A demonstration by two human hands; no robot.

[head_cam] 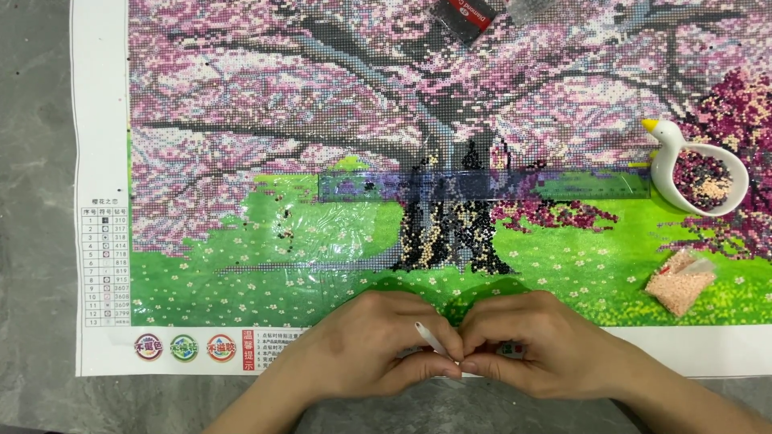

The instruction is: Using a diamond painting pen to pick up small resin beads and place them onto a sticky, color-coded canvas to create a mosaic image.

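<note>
My left hand [370, 345] and my right hand [535, 345] meet at the canvas's lower edge, fingertips pinched together. Between them pokes out a thin white pen-like tool [428, 336], held at the pinch. Under the hands lies a large bead-mosaic canvas [265, 120] of a pink blossom tree over green grass. Its dark trunk [450, 221] is partly covered with beads. A clear plastic film [314, 249] lies over part of the grass.
A clear ruler [563, 185] lies across the trunk. A white duck-shaped dish [698, 170] with mixed beads sits at the right. A small bag of peach beads [680, 283] lies below it. A dark packet [469, 16] rests at the top edge. Grey tabletop [36, 241] surrounds the canvas.
</note>
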